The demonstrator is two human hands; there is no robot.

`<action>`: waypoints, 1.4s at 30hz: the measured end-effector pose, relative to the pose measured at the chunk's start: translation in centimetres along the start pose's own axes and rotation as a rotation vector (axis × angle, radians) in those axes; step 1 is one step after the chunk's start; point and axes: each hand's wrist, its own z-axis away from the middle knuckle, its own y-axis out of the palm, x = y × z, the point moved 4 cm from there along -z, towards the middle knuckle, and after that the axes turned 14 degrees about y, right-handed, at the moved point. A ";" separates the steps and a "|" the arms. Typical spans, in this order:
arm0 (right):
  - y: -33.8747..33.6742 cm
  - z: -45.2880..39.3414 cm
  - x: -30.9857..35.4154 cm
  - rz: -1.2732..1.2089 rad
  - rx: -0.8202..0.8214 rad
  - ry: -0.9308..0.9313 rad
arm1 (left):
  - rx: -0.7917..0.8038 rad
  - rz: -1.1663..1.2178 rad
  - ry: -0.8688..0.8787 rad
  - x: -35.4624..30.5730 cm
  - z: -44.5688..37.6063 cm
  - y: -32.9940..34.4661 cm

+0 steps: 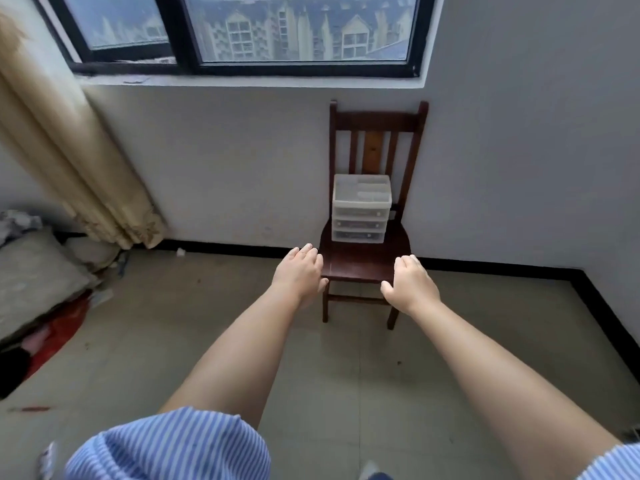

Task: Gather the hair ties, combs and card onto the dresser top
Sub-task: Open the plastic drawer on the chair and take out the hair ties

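A small translucent white dresser [360, 211] with three drawers stands at the back of a dark wooden chair seat [360, 263]. Its top is bare; dark items show dimly through the drawer fronts. Both arms stretch forward, palms down. My left hand [300, 270] hovers at the seat's left front corner, fingers loosely apart, holding nothing. My right hand [410, 282] hovers at the right front corner, also holding nothing. No hair ties, combs or card can be made out.
The chair stands against a white wall under a dark-framed window [242, 32]. A beige curtain [72, 157] hangs at left above piled bedding and clutter [38, 282]. Tiled floor [346, 368] lies between me and the chair.
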 end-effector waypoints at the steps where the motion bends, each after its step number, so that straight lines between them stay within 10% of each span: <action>1: 0.1 -3.0 0.3 -0.003 0.008 0.018 | -0.001 0.001 0.006 1.2 -2.9 0.4; 22: 12.1 -48.4 8.6 -0.162 0.429 0.355 | 0.192 0.135 0.087 24.2 -42.8 11.2; 34: 27.1 -58.0 9.9 -1.524 0.537 1.298 | -0.026 0.212 0.175 25.5 -52.7 22.1; 42: 28.9 -56.3 8.8 -1.908 0.479 1.333 | -0.078 0.322 0.061 24.6 -53.0 22.7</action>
